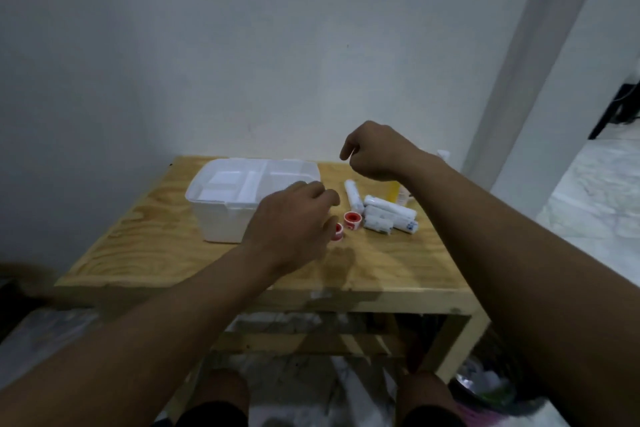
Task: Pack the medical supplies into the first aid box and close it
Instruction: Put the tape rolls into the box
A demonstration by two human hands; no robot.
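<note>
An open white first aid box (221, 218) with inner compartments stands on the left half of a wooden table (156, 253). Right of the box lie two red-and-white tape rolls, one (353, 219) in full view and the other (337, 231) half hidden by my left hand. Further right is a single wrapped bandage roll (354, 196) and a pile of several bandage rolls (389, 218). My left hand (291, 225) hovers over the box's right corner, fingers curled, touching the nearer tape roll. My right hand (375, 152) is raised above the bandages, loosely closed, nothing seen in it.
A yellow item (394, 191) and a pale bottle (443, 154) sit behind my right wrist, mostly hidden. The table stands against a white wall; a lower shelf shows beneath. A dark bin (491, 388) is on the floor at the right.
</note>
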